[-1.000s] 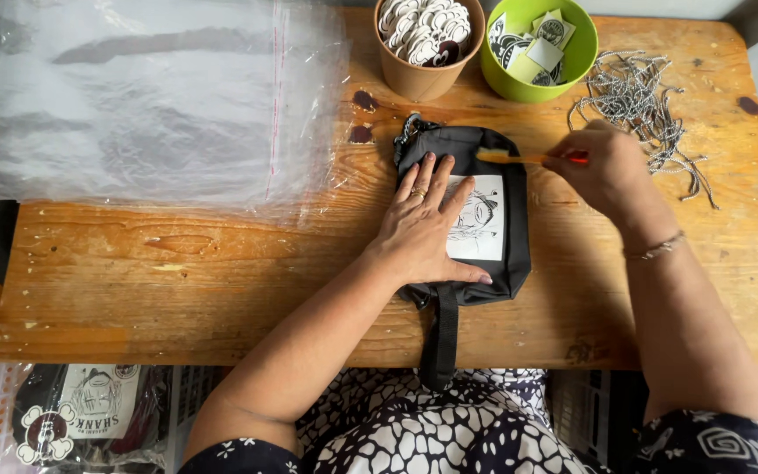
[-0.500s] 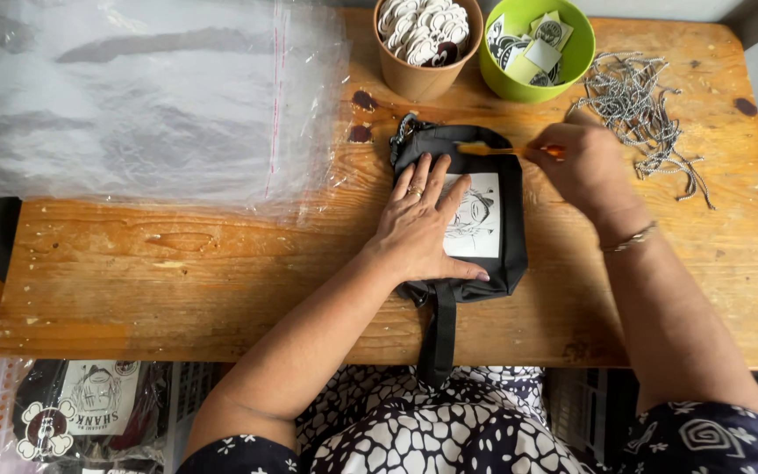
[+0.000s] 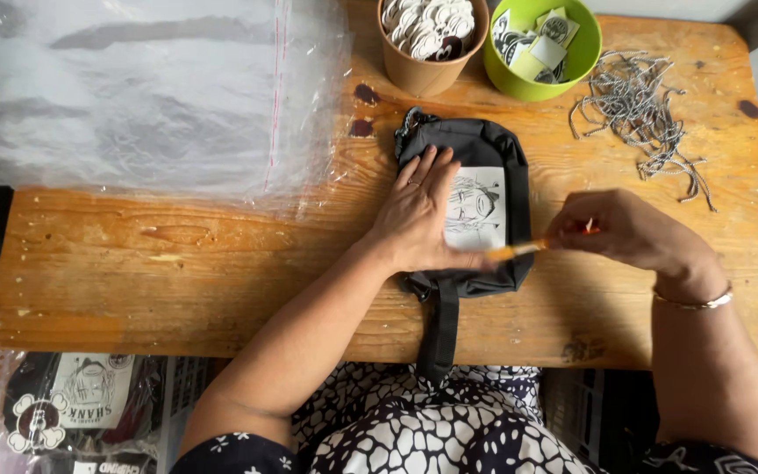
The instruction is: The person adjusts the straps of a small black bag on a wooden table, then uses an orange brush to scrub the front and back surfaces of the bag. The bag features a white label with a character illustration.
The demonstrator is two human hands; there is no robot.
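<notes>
A small black pouch bag [image 3: 502, 149] lies on the wooden table [image 3: 221, 272], its strap hanging over the front edge. A white printed patch [image 3: 477, 206] sits on its face. My left hand [image 3: 418, 215] presses flat on the bag, fingers spread, just left of the patch. My right hand [image 3: 629, 230] grips a thin orange stick-like tool [image 3: 519, 250] whose tip points at the lower edge of the patch, near my left thumb.
A stack of clear plastic bags [image 3: 151, 88] covers the table's left. A brown cup of round badges [image 3: 432, 39] and a green bowl of small tags [image 3: 541, 44] stand at the back. A heap of grey cords [image 3: 642, 114] lies at right. Packed bags [image 3: 81, 404] sit below left.
My right hand has come down from the bag's upper right corner to its lower right side, bringing the orange tool to the patch's bottom edge. My left hand stayed pressed on the bag.
</notes>
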